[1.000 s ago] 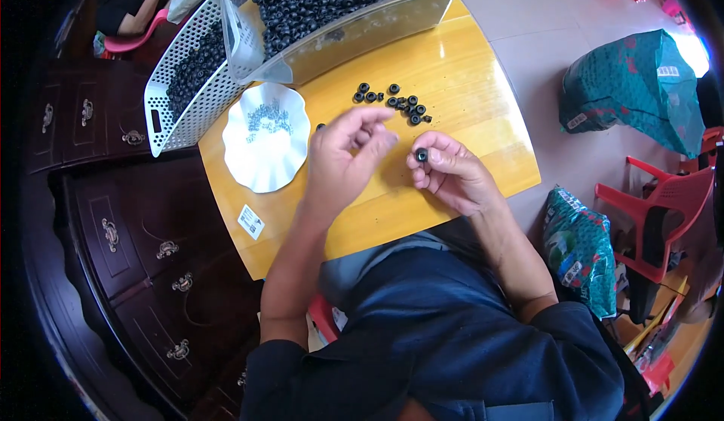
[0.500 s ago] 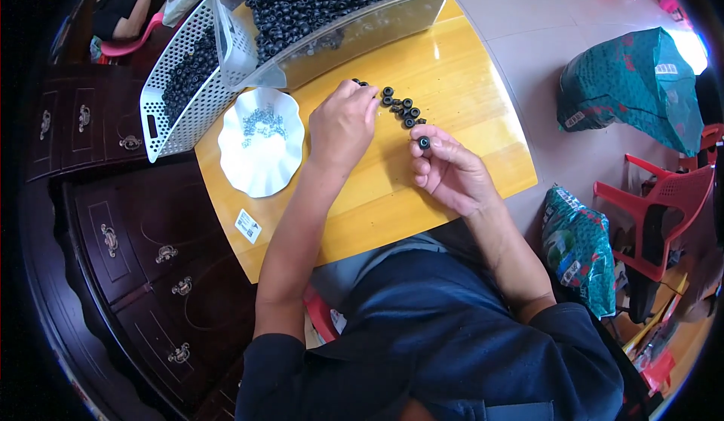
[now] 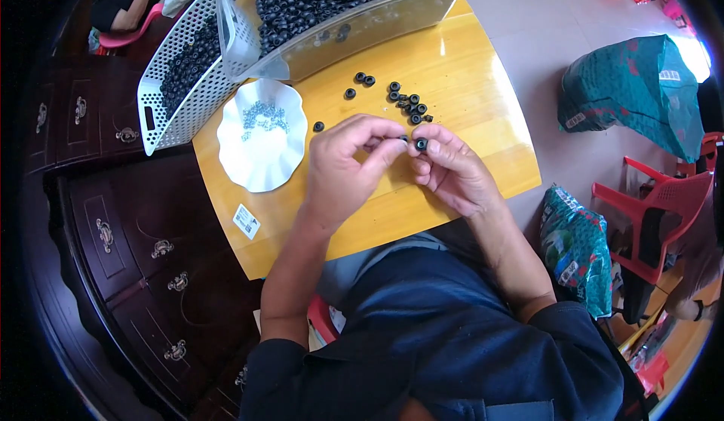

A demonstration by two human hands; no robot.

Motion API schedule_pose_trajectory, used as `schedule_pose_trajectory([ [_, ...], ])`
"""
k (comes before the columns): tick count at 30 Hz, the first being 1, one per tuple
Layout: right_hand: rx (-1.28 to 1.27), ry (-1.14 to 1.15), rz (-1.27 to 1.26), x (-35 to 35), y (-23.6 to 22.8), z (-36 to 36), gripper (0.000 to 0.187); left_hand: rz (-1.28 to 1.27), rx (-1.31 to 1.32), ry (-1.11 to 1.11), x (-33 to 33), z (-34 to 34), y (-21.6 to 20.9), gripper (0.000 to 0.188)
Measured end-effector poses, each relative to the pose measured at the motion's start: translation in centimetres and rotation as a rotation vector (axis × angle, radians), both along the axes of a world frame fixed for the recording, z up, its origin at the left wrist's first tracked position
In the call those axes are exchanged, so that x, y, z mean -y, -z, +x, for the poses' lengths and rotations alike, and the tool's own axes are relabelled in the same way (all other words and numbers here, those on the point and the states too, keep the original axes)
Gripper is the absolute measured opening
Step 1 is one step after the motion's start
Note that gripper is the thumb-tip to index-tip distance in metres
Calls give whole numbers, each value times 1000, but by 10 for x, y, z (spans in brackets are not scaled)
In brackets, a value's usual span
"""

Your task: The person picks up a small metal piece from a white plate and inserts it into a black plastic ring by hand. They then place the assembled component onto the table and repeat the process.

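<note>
Between the thumb and forefinger of my right hand (image 3: 456, 168) is a small black ring-shaped part (image 3: 421, 144), its round opening turned up. My left hand (image 3: 343, 164) is closed in a pinch just beside it, on a small dark piece (image 3: 403, 139) mostly hidden by the fingertips. The two hands nearly meet above the yellow wooden table (image 3: 362, 232). Beyond them lies a loose cluster of black ring parts (image 3: 413, 109), with a few more (image 3: 360, 78) farther left. To the left stands a white scalloped dish (image 3: 260, 161) holding small, shiny, clear-looking pieces (image 3: 264, 119).
A transparent bin (image 3: 362, 32) heaped with black parts stands at the table's far side. Left of it a white perforated basket (image 3: 151, 130) holds more. Dark drawers (image 3: 143, 225) border the left. Green bags (image 3: 626, 89) and a red chair (image 3: 648, 217) are on the right.
My left hand has come back from the far parts toward my right hand, now pinching a small dark piece. The right hand stays almost in place with its ring part.
</note>
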State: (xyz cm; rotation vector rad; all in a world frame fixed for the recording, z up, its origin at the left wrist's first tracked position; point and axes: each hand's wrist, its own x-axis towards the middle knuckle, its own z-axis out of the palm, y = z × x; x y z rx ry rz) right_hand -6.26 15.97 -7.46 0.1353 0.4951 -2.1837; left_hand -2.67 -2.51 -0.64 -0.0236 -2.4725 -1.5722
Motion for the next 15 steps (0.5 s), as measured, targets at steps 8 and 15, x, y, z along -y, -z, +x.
schedule_pose_trajectory([
  [8, -71, 8, 44, 2, 2, 3, 21, -41, -132, 53, -8, 3, 3, 12],
  [15, -78, 30, 27, 2, -1, 5, 19, -116, -182, 53, -7, 6, 5, 14],
])
